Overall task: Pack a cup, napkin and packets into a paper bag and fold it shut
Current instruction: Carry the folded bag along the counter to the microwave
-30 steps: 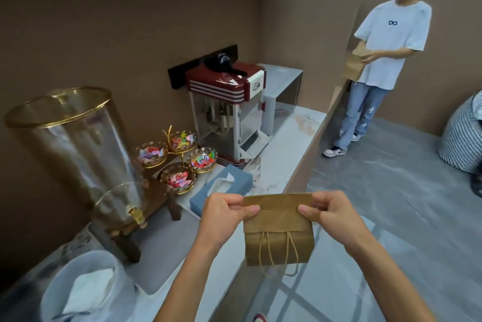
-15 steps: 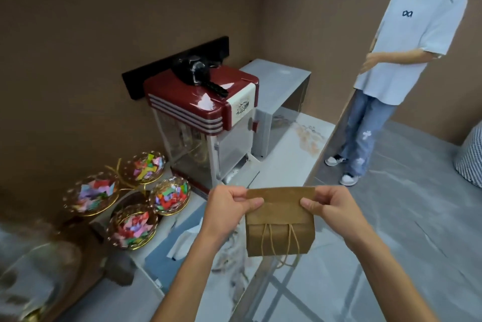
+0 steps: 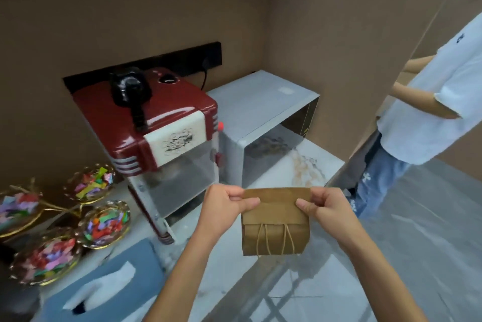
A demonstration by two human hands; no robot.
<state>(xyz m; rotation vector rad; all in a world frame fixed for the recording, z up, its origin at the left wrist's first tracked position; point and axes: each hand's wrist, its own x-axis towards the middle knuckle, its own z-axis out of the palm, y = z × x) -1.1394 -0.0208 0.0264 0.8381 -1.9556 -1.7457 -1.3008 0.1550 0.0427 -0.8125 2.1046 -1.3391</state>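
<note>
I hold a small brown paper bag (image 3: 276, 233) in the air over the counter's front edge. Its top is folded down over the front, and its twine handles hang below the fold. My left hand (image 3: 224, 207) pinches the left end of the folded top. At the right end my right hand (image 3: 323, 208) pinches it the same way. What is inside the bag is hidden.
A red popcorn machine (image 3: 156, 123) stands on the marble counter (image 3: 305, 165), beside a grey open-fronted box (image 3: 260, 102). Several gold bowls of coloured packets (image 3: 104, 225) sit at left, a blue tissue box (image 3: 109, 277) nearer. A person in a white shirt (image 3: 443, 102) stands at right.
My view has swung right and closer to the popcorn machine; the glass dispenser has left the frame. Both hands keep the same pinch on the folded bag.
</note>
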